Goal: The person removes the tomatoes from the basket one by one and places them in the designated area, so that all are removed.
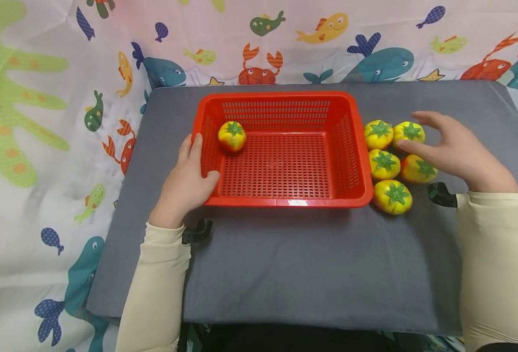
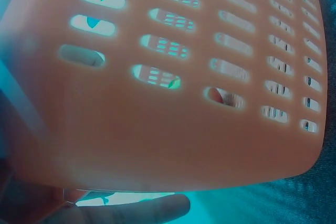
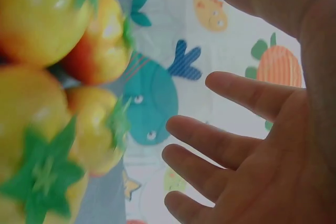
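A red plastic basket [image 1: 281,201] with slotted walls stands on the grey table. My left hand [image 1: 186,181] holds its left rim, thumb over the edge and fingers along the outside; the left wrist view shows the basket's slotted wall [image 2: 157,145] up close. One yellow-and-red toy fruit [image 1: 232,136] with a green star of leaves lies inside, at the back left. Several matching toy fruits [image 1: 393,197] sit together just right of the basket. Over the far ones hovers my right hand [image 1: 461,151], thumb and fingers spread; in the right wrist view the palm [image 3: 262,156] holds nothing.
Grey cloth covers the table [image 1: 307,264], whose front edge lies close to the person. A white curtain [image 1: 223,29] printed with sea animals hangs behind the table and along its left side.
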Demonstrator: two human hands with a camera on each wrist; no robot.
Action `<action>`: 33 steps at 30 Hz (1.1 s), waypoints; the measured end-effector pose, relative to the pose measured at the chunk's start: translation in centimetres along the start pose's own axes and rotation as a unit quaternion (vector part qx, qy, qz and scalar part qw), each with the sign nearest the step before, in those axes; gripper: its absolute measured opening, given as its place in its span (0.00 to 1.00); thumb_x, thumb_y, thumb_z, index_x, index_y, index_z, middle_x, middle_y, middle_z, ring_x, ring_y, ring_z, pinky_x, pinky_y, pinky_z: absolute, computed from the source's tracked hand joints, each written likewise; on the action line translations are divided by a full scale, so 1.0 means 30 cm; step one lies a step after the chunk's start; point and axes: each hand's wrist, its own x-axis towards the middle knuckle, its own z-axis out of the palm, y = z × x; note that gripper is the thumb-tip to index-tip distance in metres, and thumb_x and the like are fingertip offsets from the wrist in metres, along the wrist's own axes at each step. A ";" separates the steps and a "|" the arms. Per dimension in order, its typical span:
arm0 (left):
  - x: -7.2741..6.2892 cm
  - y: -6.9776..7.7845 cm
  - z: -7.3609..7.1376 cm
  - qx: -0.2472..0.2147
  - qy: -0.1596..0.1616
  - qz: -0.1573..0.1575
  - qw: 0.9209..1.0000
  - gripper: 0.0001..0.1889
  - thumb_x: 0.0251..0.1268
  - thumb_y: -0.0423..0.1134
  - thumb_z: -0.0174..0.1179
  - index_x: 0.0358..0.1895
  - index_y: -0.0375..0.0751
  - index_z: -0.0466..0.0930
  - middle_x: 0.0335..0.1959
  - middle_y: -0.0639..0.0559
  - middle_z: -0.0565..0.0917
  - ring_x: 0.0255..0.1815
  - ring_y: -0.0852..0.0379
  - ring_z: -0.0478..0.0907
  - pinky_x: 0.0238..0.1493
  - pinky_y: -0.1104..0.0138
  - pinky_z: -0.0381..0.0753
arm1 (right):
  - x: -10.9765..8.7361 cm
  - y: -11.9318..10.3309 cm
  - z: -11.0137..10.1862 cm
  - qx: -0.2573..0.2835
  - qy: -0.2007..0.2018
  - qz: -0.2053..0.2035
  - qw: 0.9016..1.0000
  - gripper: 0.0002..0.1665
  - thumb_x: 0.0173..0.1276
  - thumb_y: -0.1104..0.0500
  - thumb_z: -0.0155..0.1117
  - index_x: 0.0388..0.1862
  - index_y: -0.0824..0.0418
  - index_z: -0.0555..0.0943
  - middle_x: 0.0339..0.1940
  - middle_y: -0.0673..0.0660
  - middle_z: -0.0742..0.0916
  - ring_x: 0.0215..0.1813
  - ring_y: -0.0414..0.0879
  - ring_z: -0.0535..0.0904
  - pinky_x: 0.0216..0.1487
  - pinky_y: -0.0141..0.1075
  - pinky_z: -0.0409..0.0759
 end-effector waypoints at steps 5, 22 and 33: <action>-0.001 0.002 -0.003 0.000 -0.001 0.001 1.000 0.48 0.70 0.47 0.55 0.88 0.49 0.39 0.88 0.49 0.42 0.58 0.32 0.79 0.52 0.40 0.82 | 0.013 -0.058 -0.005 0.013 0.002 -0.024 1.000 0.54 0.73 0.36 0.64 0.88 0.55 0.53 0.86 0.68 0.59 0.82 0.73 0.51 0.61 0.81 0.61; 0.007 0.002 -0.004 0.001 -0.001 0.005 1.000 0.48 0.70 0.48 0.55 0.88 0.51 0.38 0.88 0.52 0.42 0.58 0.35 0.79 0.51 0.42 0.83 | 0.070 -0.267 0.019 0.034 0.003 -0.090 0.995 0.46 0.75 0.39 0.64 0.86 0.49 0.61 0.82 0.65 0.67 0.78 0.70 0.60 0.62 0.75 0.70; 0.005 -0.005 -0.002 0.008 0.000 -0.002 1.000 0.48 0.71 0.49 0.56 0.88 0.49 0.39 0.88 0.49 0.42 0.57 0.33 0.79 0.51 0.42 0.83 | 0.120 -0.406 0.078 0.040 -0.025 -0.128 0.991 0.44 0.74 0.41 0.66 0.83 0.53 0.66 0.76 0.64 0.74 0.71 0.65 0.69 0.61 0.65 0.78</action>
